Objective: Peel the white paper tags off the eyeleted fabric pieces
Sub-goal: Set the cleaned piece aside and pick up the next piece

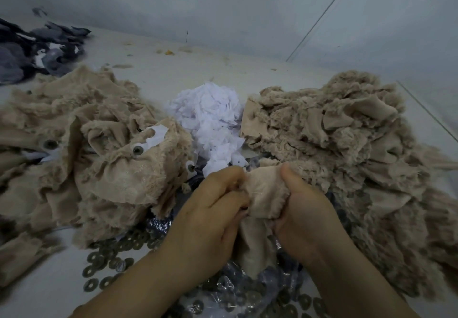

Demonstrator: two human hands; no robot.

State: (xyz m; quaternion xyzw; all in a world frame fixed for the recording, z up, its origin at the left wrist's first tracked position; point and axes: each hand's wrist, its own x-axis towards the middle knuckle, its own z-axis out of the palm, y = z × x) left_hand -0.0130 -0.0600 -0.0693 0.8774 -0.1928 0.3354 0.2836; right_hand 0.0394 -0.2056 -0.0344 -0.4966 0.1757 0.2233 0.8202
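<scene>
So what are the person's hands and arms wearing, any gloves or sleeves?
Nothing shows on them. The left hand and the right hand are bare, with no gloves, rings or wristwatch in view. Both forearms are uncovered up to the frame's bottom edge, with no sleeve visible.

A pale work surface (173,69) runs back to a light grey wall (223,3). In the far left corner lies a heap of dark grey and navy fabric scraps (37,47). Small yellow-orange crumbs (169,52) are scattered near the wall. At the near edge, many loose metal rings (109,263) are spread beside a crumpled clear plastic bag (223,290) holding more rings.
</scene>
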